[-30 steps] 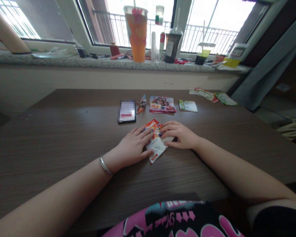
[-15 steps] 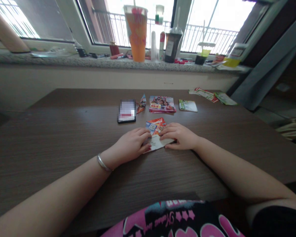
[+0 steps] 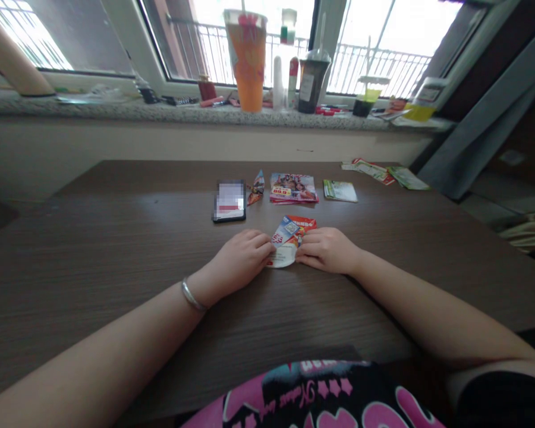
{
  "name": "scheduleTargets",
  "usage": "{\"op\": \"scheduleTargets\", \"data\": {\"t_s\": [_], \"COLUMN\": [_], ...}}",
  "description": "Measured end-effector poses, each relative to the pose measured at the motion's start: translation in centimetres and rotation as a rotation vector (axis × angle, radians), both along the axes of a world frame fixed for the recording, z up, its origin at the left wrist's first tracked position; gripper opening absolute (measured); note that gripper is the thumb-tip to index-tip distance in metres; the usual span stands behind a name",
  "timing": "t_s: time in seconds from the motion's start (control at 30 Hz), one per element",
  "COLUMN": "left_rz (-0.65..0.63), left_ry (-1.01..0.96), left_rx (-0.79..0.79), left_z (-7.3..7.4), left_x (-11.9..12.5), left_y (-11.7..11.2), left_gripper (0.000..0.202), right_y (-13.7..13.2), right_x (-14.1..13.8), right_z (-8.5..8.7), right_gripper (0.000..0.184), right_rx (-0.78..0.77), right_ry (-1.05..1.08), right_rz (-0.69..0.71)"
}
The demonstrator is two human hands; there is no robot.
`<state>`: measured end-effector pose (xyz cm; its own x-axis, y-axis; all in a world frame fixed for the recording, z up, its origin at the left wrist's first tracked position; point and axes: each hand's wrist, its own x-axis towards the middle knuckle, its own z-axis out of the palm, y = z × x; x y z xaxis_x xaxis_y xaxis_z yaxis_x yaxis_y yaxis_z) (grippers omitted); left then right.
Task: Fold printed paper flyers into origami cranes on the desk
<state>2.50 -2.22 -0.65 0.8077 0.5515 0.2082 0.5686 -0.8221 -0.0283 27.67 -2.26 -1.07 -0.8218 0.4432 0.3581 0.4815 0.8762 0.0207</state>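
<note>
A colourful printed paper flyer point(image 3: 285, 238) with a QR code and a white lower part is held between my two hands just above or on the table. My left hand point(image 3: 245, 252) pinches its left edge, with the thumb underneath or in front. On the opposite side, my right hand point(image 3: 327, 249) has its fingers closed on the right edge. The flyer's lower edge bows in a curve. Beyond it lie a folded paper piece point(image 3: 255, 189) and a stack of printed flyers point(image 3: 293, 188).
A phone point(image 3: 229, 201) lies left of the folded piece. Farther right are a small stack of green-white papers point(image 3: 340, 191) and several loose leaflets point(image 3: 374, 171). On the windowsill point(image 3: 182, 113) stand a tall orange drink cup point(image 3: 249, 65), a dark drink cup point(image 3: 312, 83) and bottles.
The flyer has turned between my hands and its lower edge now curves instead of lying straight. My right hand's fingers have drawn in from spread to a closed grip.
</note>
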Motion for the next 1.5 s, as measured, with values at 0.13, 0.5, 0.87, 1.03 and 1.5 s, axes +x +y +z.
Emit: {"op": "scheduleTargets", "data": {"t_s": [0.13,0.5,0.87,1.03,1.5], "left_rz": [-0.035,0.009,-0.015,-0.035,-0.1], "left_ry": [-0.005,0.138,0.202,0.17,0.122], "left_rx": [-0.032,-0.212,-0.262,-0.26,-0.221], "left_z": [0.0,-0.5,-0.2,-0.1,0.0], "left_x": [-0.2,-0.6,-0.5,-0.5,-0.6], "left_y": [-0.3,-0.7,-0.8,-0.9,-1.0], "left_gripper": [0.034,0.067,0.063,0.062,0.062], "right_y": [-0.2,0.8,1.2,1.5,2.2], "right_x": [0.0,0.1,0.2,0.5,1.4], "right_z": [0.2,0.0,-0.1,-0.4,-0.1], "right_gripper": [0.029,0.022,0.019,0.018,0.017], "right_rx": [-0.136,-0.508,-0.42,-0.395,-0.394], "right_ry": [0.027,0.101,0.049,0.031,0.003], "right_rz": [-0.1,-0.505,-0.612,-0.603,-0.56]}}
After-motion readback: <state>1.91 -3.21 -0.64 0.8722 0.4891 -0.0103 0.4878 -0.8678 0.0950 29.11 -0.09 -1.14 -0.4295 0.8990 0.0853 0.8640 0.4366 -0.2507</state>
